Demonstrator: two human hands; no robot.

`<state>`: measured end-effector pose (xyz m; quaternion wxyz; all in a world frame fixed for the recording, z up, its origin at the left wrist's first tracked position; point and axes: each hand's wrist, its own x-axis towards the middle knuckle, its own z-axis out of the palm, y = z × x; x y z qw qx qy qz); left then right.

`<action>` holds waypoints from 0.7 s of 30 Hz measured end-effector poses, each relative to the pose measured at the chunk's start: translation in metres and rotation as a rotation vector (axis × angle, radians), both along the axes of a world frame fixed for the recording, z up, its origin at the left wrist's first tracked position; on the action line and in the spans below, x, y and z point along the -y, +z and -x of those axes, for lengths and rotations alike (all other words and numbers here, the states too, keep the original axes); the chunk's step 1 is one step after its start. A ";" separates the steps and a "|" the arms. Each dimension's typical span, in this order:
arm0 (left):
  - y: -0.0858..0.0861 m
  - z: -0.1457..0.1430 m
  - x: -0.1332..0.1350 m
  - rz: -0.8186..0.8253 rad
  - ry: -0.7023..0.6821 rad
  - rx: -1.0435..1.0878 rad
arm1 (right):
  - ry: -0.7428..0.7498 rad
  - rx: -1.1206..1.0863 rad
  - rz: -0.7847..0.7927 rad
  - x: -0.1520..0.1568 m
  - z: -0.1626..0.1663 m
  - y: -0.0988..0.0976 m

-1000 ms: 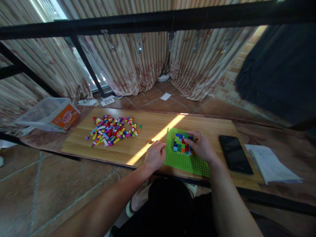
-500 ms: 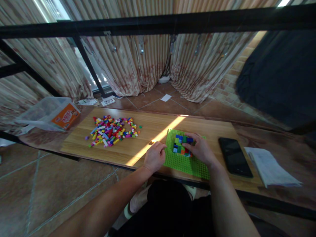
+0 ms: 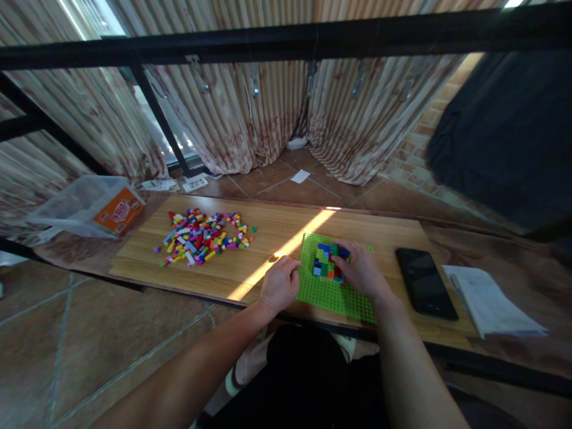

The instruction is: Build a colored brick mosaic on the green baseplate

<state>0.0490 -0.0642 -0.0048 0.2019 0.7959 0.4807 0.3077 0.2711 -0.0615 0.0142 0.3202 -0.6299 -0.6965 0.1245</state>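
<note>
The green studded baseplate [image 3: 308,292] lies on the wooden board in front of me. A patch of toy building bricks [image 3: 322,257] in blue, yellow-green, light blue, orange and red is built up on it. My right hand [image 3: 361,268] reaches over the right side of this patch, thumb and fingers closed around a dark green brick [image 3: 335,249]; its fingers partly cover the bricks beneath. My left hand [image 3: 280,283] rests at the plate's left edge, fingers curled in, the index finger reaching to the edge. No brick shows in it.
A pile of loose colourful bricks [image 3: 203,235] is spread over the left of the wooden board [image 3: 263,223]. Beyond it stands a clear plastic box [image 3: 80,202] with an orange label. To the right lie a black phone [image 3: 426,283] and folded white papers [image 3: 494,304].
My right hand has shifted slightly over the bricks, and its thumb and fingertips have moved, with the green brick showing between them. My left hand has stayed in place.
</note>
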 end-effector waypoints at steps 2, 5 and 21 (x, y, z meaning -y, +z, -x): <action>-0.001 0.000 0.000 -0.005 -0.005 0.005 | 0.000 0.011 0.005 0.000 0.000 0.000; -0.001 0.000 -0.001 -0.006 -0.007 0.001 | -0.001 0.019 0.002 0.000 0.001 0.000; -0.001 0.000 -0.001 0.005 0.002 -0.020 | -0.078 -0.057 -0.075 0.005 0.007 0.009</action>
